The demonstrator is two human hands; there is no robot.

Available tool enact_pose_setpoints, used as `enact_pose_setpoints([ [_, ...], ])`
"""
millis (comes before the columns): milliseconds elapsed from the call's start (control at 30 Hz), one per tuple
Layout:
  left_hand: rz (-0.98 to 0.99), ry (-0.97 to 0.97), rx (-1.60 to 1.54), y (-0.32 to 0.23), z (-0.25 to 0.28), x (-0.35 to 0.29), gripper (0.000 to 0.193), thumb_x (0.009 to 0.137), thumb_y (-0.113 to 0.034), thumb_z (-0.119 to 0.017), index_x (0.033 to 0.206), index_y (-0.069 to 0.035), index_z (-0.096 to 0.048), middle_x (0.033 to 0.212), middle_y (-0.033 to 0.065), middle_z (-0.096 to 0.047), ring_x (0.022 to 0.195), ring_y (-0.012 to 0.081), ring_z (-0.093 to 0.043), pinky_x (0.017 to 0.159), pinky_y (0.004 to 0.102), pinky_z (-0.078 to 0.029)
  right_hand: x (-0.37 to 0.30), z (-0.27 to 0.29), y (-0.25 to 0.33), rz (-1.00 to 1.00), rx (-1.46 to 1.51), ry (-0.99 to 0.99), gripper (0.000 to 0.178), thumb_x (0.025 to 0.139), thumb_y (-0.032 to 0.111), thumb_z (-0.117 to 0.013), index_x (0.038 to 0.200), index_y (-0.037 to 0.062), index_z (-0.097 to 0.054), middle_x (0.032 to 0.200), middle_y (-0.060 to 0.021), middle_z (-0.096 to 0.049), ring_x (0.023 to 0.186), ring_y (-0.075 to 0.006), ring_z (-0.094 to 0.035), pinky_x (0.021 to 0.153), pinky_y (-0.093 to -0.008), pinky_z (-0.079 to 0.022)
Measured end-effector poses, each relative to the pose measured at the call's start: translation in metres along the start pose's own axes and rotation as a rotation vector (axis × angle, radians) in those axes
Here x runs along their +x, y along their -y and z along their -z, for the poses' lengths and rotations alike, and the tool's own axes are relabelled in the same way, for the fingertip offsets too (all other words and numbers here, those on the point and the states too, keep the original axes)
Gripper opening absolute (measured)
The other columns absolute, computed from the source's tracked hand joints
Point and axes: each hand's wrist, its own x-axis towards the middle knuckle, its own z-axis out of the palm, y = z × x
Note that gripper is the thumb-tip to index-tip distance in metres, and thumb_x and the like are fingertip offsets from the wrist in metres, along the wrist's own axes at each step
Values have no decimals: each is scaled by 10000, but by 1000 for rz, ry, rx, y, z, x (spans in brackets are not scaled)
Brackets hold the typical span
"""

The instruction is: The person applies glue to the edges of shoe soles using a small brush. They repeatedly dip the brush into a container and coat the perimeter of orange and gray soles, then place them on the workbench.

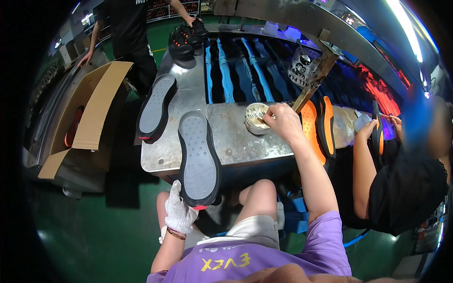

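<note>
My left hand, in a white knit glove, grips the heel end of a shoe sole with a grey dimpled inside, a black rim and a red heel tip. Its toe end reaches over the metal bench edge. My bare right hand is at a small round tub with whitish contents, fingertips pinched together over its rim. What they pinch, if anything, I cannot make out. A second grey sole lies on the bench to the left. Orange-and-black soles lie just right of my right hand.
Beyond the metal bench runs a dark conveyor with blue strips. A wooden post rises beside it. Black shoes stand at the far left corner, touched by another person's hand. A cardboard box stands left. At right, a co-worker holds a sole.
</note>
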Motion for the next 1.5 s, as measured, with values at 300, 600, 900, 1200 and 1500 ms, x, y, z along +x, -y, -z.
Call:
enact_pose_setpoints([
  [300, 10, 21, 214, -4, -7, -2, 499, 1078, -332, -488, 1426, 24, -524, 1416, 190, -610, 1289, 351, -606, 1140, 511, -458, 19, -39, -8, 188, -293, 157, 121, 782, 164, -737, 775, 43, -746, 888, -147, -743, 913, -323, -720, 785, -431, -599],
  [600, 56, 61, 119, -4, -3, 4, 521, 1082, -342, -482, 1440, 35, -506, 1432, 200, -594, 1302, 357, -594, 1133, 508, -463, 15, -31, -11, 246, -235, 109, 129, 773, 146, -761, 764, 25, -715, 862, -146, -722, 879, -337, -711, 758, -446, -590],
  [900, 82, 108, 90, -4, -16, 8, 447, 1030, -205, -552, 1403, 42, -541, 1372, 219, -629, 1252, 358, -632, 1098, 512, -507, -3, -5, -9, 262, -128, -58, 154, 840, 173, -764, 818, 40, -690, 854, -85, -682, 882, -299, -667, 787, -397, -550],
  [1200, 8, 151, 230, 2, -15, 2, 420, 968, -44, -548, 1378, 46, -551, 1293, 189, -672, 1171, 307, -679, 1041, 454, -552, -15, -3, -11, 311, -88, -186, 128, 798, 124, -783, 806, 57, -674, 920, -83, -680, 867, -309, -638, 765, -408, -538],
  [1500, -492, 26, 430, 6, -32, 6, 492, 939, 16, -655, 1412, -59, -540, 1272, 60, -669, 1109, 169, -654, 928, 324, -560, -32, 0, -3, 247, -98, -331, 120, 811, 127, -786, 835, 69, -685, 975, -54, -696, 940, -260, -626, 850, -407, -436],
])
